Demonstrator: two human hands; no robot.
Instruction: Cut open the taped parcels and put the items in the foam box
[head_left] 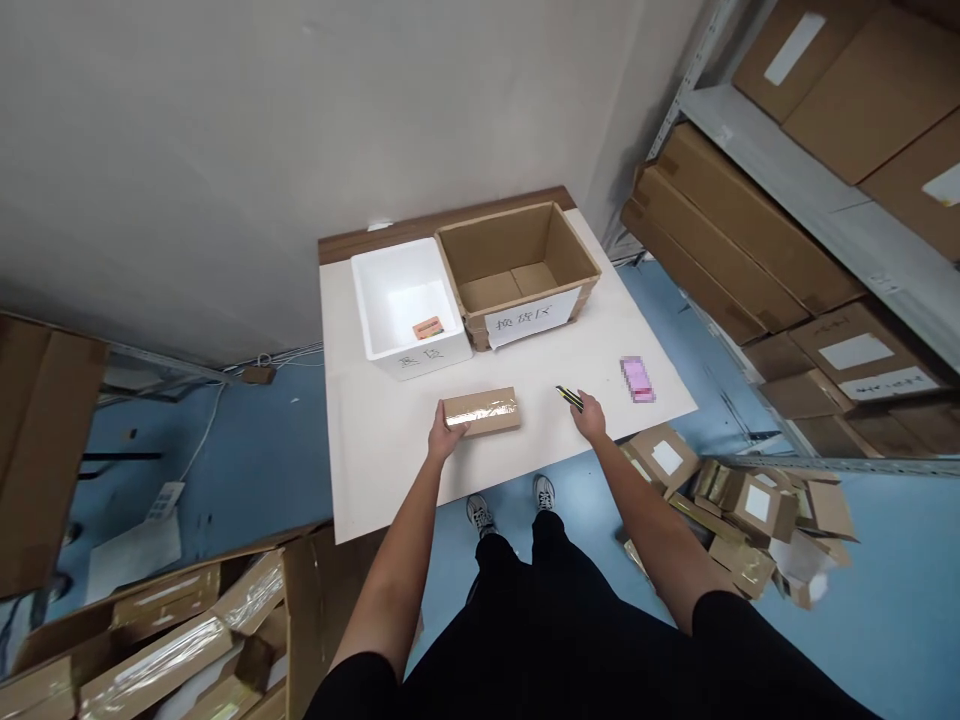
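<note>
A small cardboard box (491, 412) with shiny clear tape along its top lies near the front of the white table. My left hand (444, 434) is closed around its left end, thumb on the near side. To the right of the box, my right hand (589, 416) grips a black and yellow utility knife (570, 398), which points up and left, apart from the box. Whether its blade is out is too small to tell. Beyond my hands stand a white foam box (420, 358) with an orange packet (428, 327) inside and an open cardboard carton (525, 300) with a handwritten label.
A pixelated pink item (637, 380) lies at the table's (390, 450) right. Shelves (795, 165) with cartons rise on the right, above a heap of cardboard boxes (739, 515) on the floor. At lower left is a large carton (304, 610) of taped boxes.
</note>
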